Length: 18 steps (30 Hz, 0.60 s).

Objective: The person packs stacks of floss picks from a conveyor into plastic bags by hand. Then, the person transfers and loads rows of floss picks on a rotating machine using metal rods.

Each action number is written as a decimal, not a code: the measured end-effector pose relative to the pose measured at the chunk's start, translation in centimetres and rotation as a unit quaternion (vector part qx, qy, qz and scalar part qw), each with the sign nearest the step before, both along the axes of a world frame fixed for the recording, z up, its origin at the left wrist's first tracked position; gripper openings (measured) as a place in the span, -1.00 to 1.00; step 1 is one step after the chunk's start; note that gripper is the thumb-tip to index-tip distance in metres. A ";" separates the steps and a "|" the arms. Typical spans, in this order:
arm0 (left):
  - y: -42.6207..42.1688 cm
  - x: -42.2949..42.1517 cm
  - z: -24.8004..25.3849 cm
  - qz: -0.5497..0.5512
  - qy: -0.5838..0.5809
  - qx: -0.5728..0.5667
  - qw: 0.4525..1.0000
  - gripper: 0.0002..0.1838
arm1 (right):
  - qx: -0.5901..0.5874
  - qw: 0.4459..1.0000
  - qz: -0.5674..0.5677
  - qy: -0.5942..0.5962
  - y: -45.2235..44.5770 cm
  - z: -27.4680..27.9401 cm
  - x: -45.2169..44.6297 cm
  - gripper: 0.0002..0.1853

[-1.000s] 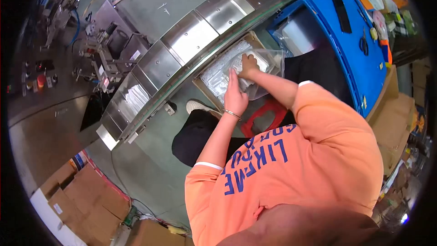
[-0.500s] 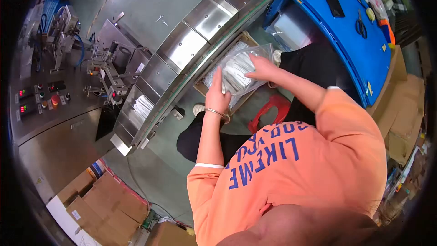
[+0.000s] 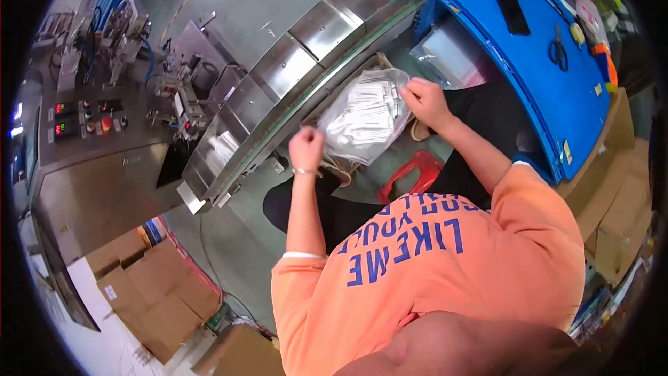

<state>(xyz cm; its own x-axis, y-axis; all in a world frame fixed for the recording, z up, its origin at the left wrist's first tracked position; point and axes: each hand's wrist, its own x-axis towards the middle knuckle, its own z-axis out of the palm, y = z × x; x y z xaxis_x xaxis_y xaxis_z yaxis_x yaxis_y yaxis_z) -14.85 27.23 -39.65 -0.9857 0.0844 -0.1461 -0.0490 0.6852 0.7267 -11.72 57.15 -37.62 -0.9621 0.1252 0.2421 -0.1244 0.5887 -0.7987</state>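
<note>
A clear plastic bag [image 3: 367, 117] filled with many thin white packets hangs spread between my hands, over a cardboard box [image 3: 379, 61] that it mostly hides. My left hand [image 3: 306, 147], with a bracelet at the wrist, is closed at the bag's left edge. At the upper right edge of the bag, my right hand [image 3: 426, 102] is closed on the plastic. The packets lie in loose layers inside the bag.
A metal conveyor [image 3: 283, 64] runs diagonally beyond the box, with white packets in a lower compartment. On the right, a blue table [image 3: 529, 63] holds scissors [image 3: 558, 52] and a black phone [image 3: 509, 7]. A red stool [image 3: 416, 175] stands below the bag.
The hands have moved apart, from against the bag's sides to its edges. The bag is lifted and spread wider, and its packets show more fully. The view has shifted slightly.
</note>
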 end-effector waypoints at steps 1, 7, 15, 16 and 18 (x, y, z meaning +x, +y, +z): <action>-0.6 1.8 -1.0 0.015 -0.060 0.013 0.998 -0.80 | 0.013 0.999 0.040 -0.002 0.3 -0.4 -0.6 -0.71; -1.4 6.2 -5.4 -0.038 -0.287 -0.027 0.957 -0.79 | 0.065 0.965 0.253 -0.003 0.8 -3.3 -3.0 -0.80; -1.3 -1.7 -10.0 0.259 -0.435 0.346 0.790 -0.35 | -0.357 0.878 0.007 -0.318 1.5 -26.6 -8.3 -0.61; -1.3 -1.5 -15.4 0.305 -0.445 0.382 0.751 -0.31 | -0.351 0.877 0.012 -0.327 0.8 -28.5 -8.3 -0.61; -0.3 -0.5 -25.2 0.302 -0.479 0.335 0.753 -0.26 | -0.488 0.771 -0.144 -0.383 -0.8 -30.8 -7.7 -0.61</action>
